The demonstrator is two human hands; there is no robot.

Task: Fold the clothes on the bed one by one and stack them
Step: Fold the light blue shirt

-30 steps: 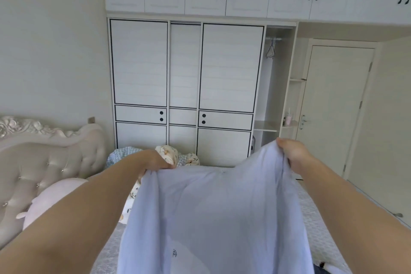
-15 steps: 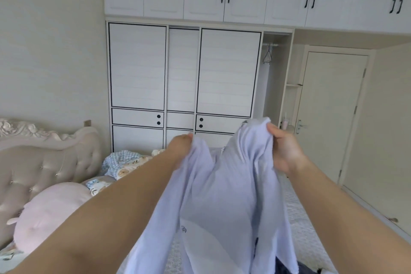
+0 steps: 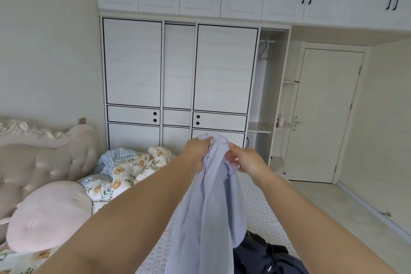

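Fingers (image 3: 201,148) of both hands around bunched shirt (image 3: 206,207)

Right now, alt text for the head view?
Two outstretched arms hold a pale blue garment up over a bed, the left hand gripping its bunched top and the right hand touching it beside. A dark garment lies below; floral bedding, a pink pillow and a white wardrobe sit behind.
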